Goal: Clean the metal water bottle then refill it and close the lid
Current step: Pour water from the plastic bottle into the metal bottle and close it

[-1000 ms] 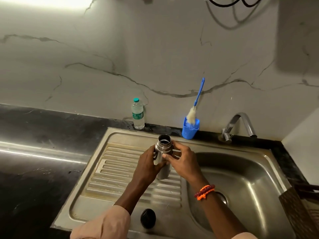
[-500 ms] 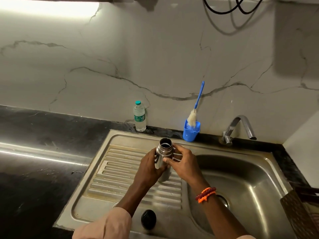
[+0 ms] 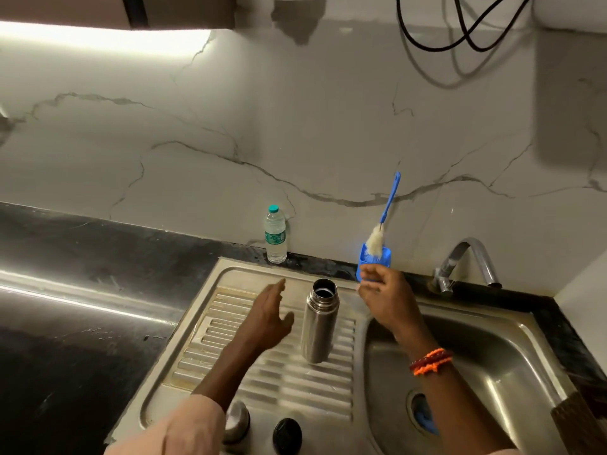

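Both hands, left hand [image 3: 269, 315] and right hand [image 3: 386, 298], hang slack-fingered flanking the uncapped metal bottle [image 3: 319, 321]; blue cup [image 3: 374, 262] beyond.

A strip light [image 3: 105, 39] at ten o'clock glares over my dim wall [image 3: 230, 126]. Its streak shines off the table [image 3: 82, 303]. My hands [image 3: 267, 318] smear slightly; wide-angle edges bend.

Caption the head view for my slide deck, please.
Open metal bottle stands on the sink drainboard; right hand reaches toward the blue brush cup.
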